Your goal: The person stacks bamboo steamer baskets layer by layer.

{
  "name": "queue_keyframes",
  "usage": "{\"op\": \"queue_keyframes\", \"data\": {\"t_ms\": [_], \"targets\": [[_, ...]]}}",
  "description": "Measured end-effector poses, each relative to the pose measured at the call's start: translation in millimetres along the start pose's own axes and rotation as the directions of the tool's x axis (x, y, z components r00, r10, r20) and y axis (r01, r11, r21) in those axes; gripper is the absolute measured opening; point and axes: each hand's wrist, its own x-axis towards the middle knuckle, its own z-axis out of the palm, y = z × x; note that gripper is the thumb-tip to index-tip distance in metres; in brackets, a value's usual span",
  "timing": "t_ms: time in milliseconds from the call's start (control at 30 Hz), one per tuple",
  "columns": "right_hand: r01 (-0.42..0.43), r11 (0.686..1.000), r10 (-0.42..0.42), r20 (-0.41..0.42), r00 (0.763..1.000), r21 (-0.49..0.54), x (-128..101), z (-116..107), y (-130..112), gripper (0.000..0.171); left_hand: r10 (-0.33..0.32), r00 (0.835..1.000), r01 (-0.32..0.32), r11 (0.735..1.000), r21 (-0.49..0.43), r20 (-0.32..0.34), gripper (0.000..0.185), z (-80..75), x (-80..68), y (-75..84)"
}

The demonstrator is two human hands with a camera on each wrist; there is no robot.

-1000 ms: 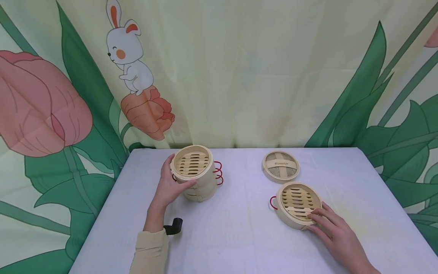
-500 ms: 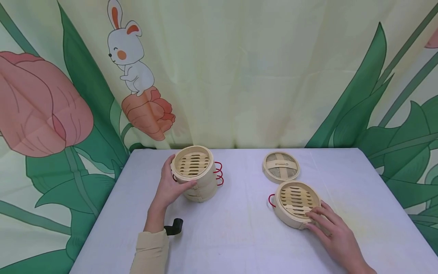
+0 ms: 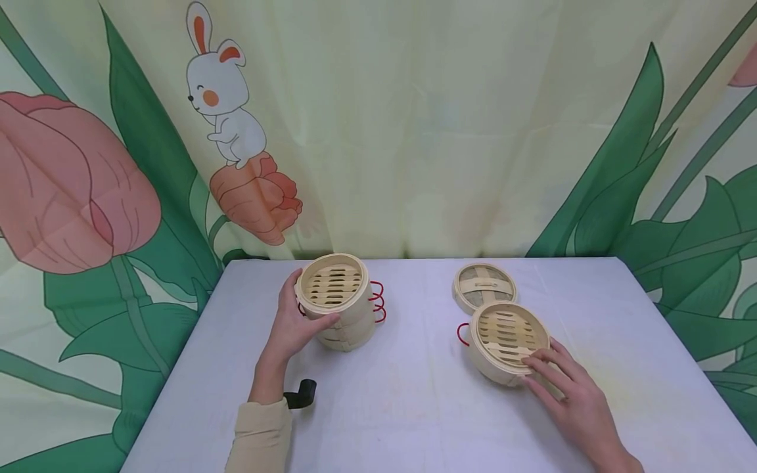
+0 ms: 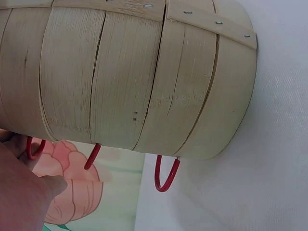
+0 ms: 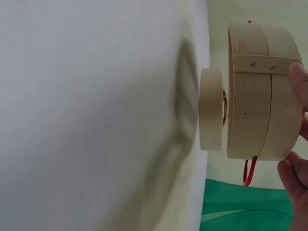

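Note:
At the left of the table stands a stack of round bamboo steamer baskets, with red wire handles on its sides. My left hand grips the stack's top, thumb over the near rim and fingers round the left side. The left wrist view shows the stack's wall up close. My right hand holds another bamboo steamer basket by its right edge, thumb below and fingers at the rim. In the right wrist view this basket is raised off the table, its shadow below.
A bamboo steamer lid with a crossed band lies at the back right, partly overlapped by the held basket. A white cloth covers the table. Behind its far edge hangs a curtain printed with a rabbit and flowers.
My right hand has moved left and upward in the head view with the steamer basket, which overlaps the lid more now. The left hand and stack have stayed still.

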Motion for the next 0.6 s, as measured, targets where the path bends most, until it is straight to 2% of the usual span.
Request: {"op": "queue_keyframes", "data": {"t_ms": [133,333,600], "targets": [[0.014,1.000,-0.015,-0.030,0.999,-0.013,8.6,0.6,-6.4,0.064,0.002,1.000,-0.002,1.000,0.005,-0.006,0.124,0.5,-0.3,-1.0],[0.044,0.999,-0.042,-0.099,0.994,0.022,24.9,5.4,-16.5,0.059,0.002,1.000,-0.002,1.000,0.018,-0.015,0.124,0.8,-0.1,-3.0],[0.063,0.996,-0.055,-0.135,0.989,0.058,53.2,15.8,-29.8,0.058,-0.009,1.000,0.009,1.000,0.014,-0.012,0.124,1.9,-0.2,-1.5]]}}
